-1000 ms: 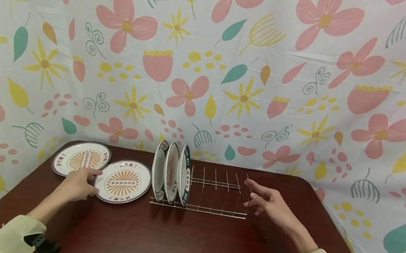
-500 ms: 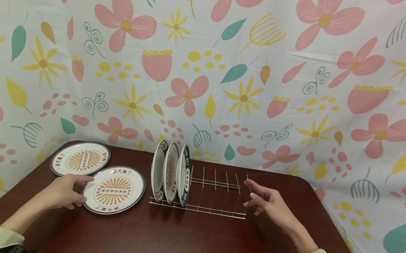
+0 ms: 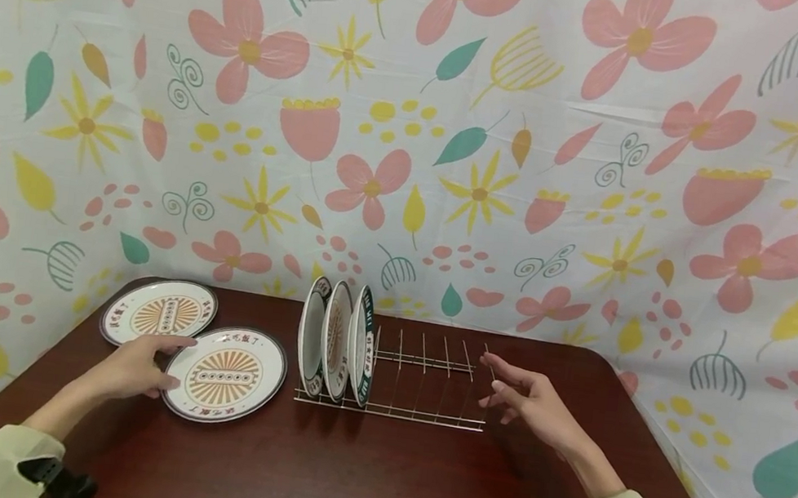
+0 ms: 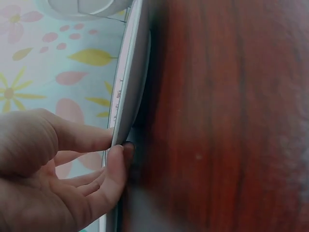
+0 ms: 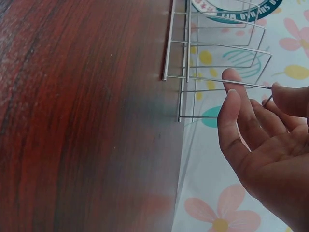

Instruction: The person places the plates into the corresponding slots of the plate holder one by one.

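Observation:
A white plate (image 3: 225,375) with an orange sunburst pattern lies at the front left. My left hand (image 3: 134,365) pinches its left rim between thumb and fingers. In the left wrist view the plate (image 4: 133,72) appears edge-on, its rim between the fingertips of the left hand (image 4: 63,169). A wire dish rack (image 3: 424,418) stands at the middle, with three plates (image 3: 337,340) upright in its left slots. My right hand (image 3: 536,404) holds the rack's right end wire. In the right wrist view the thumb of the right hand (image 5: 270,145) is on the rack's (image 5: 222,79) top wire corner.
A second flat plate (image 3: 161,311) lies farther back at the left, close behind the first. Bare slots of the rack run between the upright plates and the right hand. A flowered cloth (image 3: 414,119) hangs behind the dark wooden table (image 3: 372,484).
The front plate has slid toward me and to the left. My left hand moved left and nearer, then back to the plate's rim. The right hand stays at the rack.

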The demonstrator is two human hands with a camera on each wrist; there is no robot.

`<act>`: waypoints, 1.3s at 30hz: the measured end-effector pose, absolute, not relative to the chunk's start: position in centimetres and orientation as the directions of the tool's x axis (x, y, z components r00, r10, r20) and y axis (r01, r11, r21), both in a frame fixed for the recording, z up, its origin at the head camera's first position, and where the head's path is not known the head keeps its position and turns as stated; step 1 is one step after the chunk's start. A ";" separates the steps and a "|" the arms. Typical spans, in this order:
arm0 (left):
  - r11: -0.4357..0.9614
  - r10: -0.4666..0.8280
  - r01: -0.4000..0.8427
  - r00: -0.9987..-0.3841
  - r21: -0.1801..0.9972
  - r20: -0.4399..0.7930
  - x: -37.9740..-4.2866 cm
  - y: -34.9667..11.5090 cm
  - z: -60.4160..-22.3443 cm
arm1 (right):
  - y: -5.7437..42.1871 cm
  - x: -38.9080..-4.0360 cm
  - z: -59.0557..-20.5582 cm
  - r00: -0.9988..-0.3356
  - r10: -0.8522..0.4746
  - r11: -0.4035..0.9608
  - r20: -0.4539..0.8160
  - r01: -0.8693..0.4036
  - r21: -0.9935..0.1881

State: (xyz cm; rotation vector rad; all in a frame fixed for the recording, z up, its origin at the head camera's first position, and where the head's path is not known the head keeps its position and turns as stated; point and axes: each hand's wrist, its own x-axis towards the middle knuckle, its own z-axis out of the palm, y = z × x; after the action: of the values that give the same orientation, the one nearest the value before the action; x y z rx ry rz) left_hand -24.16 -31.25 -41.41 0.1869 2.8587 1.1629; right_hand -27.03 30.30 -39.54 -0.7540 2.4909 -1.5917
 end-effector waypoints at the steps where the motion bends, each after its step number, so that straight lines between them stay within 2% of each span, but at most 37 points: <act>1: 0.698 0.142 0.091 -0.990 0.710 -0.012 -24.2 -31.3 -41.3 | 30.3 -27.0 -39.5 -0.874 -0.451 0.334 0.182 -0.355 -0.874; 4: 0.641 0.178 0.066 -0.982 0.765 -0.064 -24.4 -31.6 -40.8 | 30.3 -27.1 -39.5 -0.873 -0.452 0.331 0.181 -0.353 -0.875; 9: 0.488 0.229 -0.050 -0.956 0.872 -0.183 -24.3 -32.1 -40.0 | 30.3 -27.1 -39.6 -0.873 -0.455 0.333 0.176 -0.350 -0.876; 13: 0.380 0.267 -0.104 -0.939 0.919 -0.217 -23.9 -32.2 -39.5 | 30.3 -27.1 -39.5 -0.871 -0.460 0.339 0.172 -0.351 -0.873; 21: 0.183 0.367 -0.055 -0.922 0.982 -0.121 -23.5 -32.2 -38.6 | 30.2 -27.1 -39.5 -0.870 -0.457 0.337 0.185 -0.361 -0.869; 30: 0.113 0.499 0.050 -0.867 0.992 -0.013 -22.6 -32.3 -37.7 | 30.2 -27.0 -39.5 -0.873 -0.453 0.340 0.181 -0.357 -0.870; 39: 0.053 0.536 0.070 -0.843 0.996 0.031 -21.6 -31.2 -36.7 | 30.2 -26.9 -39.3 -0.873 -0.455 0.345 0.175 -0.354 -0.870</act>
State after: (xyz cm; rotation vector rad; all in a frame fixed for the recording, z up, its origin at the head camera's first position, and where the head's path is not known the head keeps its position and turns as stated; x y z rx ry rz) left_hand -21.62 -31.17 -36.72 0.6101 1.9892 1.8486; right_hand -26.89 30.23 -39.33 -0.7527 2.4943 -1.5740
